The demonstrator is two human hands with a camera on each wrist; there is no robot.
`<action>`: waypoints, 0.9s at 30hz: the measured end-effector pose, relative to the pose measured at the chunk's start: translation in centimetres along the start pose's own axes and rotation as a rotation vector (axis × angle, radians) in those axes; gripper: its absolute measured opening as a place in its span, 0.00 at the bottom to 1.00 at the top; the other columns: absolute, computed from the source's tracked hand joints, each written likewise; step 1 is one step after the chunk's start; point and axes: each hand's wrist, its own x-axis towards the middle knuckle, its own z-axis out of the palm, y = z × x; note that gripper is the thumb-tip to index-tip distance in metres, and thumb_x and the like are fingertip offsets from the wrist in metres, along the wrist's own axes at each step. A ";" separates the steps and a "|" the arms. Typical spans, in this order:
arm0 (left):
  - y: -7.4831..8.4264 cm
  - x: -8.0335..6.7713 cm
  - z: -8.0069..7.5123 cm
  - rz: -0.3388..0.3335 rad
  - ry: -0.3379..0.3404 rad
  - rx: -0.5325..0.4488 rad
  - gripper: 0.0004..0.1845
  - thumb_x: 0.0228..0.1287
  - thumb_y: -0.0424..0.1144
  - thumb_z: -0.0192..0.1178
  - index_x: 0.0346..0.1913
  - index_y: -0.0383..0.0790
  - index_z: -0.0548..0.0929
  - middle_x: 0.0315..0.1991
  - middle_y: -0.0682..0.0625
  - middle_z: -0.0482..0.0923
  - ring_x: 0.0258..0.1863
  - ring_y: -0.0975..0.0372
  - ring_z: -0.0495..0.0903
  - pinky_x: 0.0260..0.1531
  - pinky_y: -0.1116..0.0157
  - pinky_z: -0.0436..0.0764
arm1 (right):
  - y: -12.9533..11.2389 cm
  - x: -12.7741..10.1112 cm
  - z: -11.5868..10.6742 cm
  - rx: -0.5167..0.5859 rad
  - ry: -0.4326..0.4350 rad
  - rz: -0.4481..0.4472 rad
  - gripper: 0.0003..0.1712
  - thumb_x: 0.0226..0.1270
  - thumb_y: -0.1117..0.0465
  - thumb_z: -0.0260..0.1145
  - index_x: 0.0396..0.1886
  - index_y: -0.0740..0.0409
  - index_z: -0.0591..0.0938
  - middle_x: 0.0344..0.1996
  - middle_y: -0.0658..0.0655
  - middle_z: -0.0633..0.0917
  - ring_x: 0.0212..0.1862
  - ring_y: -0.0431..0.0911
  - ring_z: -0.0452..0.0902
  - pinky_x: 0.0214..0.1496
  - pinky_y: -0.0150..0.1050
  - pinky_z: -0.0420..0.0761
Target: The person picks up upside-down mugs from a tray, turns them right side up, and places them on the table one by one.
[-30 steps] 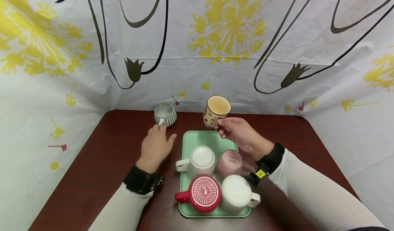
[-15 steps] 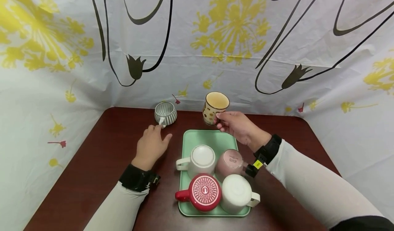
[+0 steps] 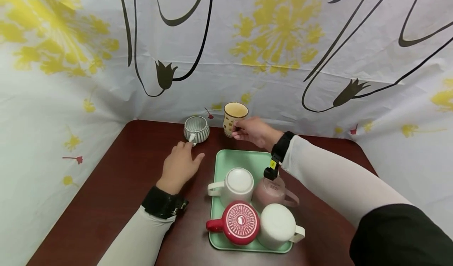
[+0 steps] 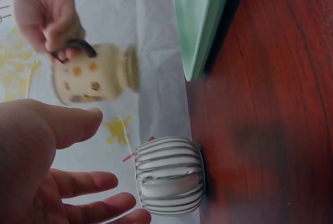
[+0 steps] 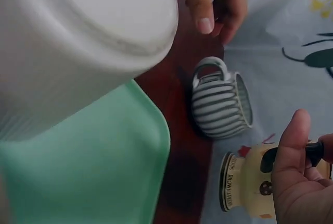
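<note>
My right hand point(image 3: 257, 132) grips the dark handle of a cream mug point(image 3: 230, 121) with brown and yellow spots. The mug is upright, and the left wrist view has its foot raised above the table. To its left, a small grey-and-white striped cup point(image 4: 169, 168) stands upright on the table, its handle towards me. My left hand point(image 3: 179, 167) hovers just in front of this cup, fingers extended and apart in the left wrist view point(image 4: 67, 161), holding nothing.
A green tray point(image 3: 255, 159) lies in front of the hands. On it, upside down, are a white mug point(image 3: 239, 181), a pink mug point(image 3: 267, 195), a red mug point(image 3: 242, 223) and another white mug point(image 3: 277, 223). A patterned cloth point(image 3: 276, 85) hangs behind the dark wooden table point(image 3: 106, 187).
My right hand has carried the spotted mug left and farther back, towards the striped cup. The left hand stays near the striped cup's handle. The head view has shifted slightly.
</note>
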 end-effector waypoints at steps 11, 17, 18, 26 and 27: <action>0.7 -0.1 1.0 0.083 0.013 0.059 0.34 0.72 0.56 0.64 0.69 0.33 0.76 0.62 0.34 0.77 0.59 0.43 0.79 0.54 0.46 0.83 | 1.0 4.3 1.9 -0.015 0.027 0.081 0.20 0.83 0.65 0.53 0.64 0.75 0.74 0.34 0.58 0.85 0.33 0.42 0.85 0.41 0.31 0.86; 1.0 0.0 1.2 0.100 -0.009 0.068 0.35 0.72 0.57 0.64 0.70 0.35 0.75 0.64 0.35 0.75 0.61 0.43 0.77 0.58 0.46 0.81 | 2.2 5.1 1.9 -0.040 0.023 0.127 0.23 0.84 0.65 0.51 0.71 0.73 0.70 0.48 0.65 0.83 0.37 0.43 0.86 0.42 0.31 0.87; 1.1 0.0 1.2 0.113 -0.015 0.074 0.35 0.72 0.57 0.64 0.70 0.35 0.75 0.63 0.35 0.75 0.61 0.44 0.77 0.58 0.46 0.81 | 2.4 5.2 1.8 -0.043 0.012 0.134 0.24 0.84 0.65 0.51 0.72 0.72 0.68 0.53 0.67 0.82 0.37 0.43 0.86 0.43 0.32 0.87; 0.9 -0.1 1.1 0.210 -0.056 0.094 0.34 0.70 0.56 0.66 0.69 0.37 0.76 0.61 0.40 0.76 0.64 0.46 0.75 0.62 0.48 0.78 | 3.6 6.3 2.0 -0.125 -0.023 0.141 0.25 0.85 0.61 0.53 0.73 0.69 0.69 0.58 0.67 0.81 0.36 0.41 0.86 0.46 0.33 0.87; 0.9 -0.1 1.1 0.214 -0.057 0.097 0.34 0.70 0.56 0.67 0.69 0.37 0.76 0.62 0.40 0.75 0.64 0.46 0.74 0.63 0.48 0.78 | 3.6 6.3 2.1 -0.147 -0.020 0.129 0.24 0.85 0.61 0.53 0.72 0.70 0.70 0.53 0.65 0.82 0.37 0.42 0.86 0.48 0.34 0.86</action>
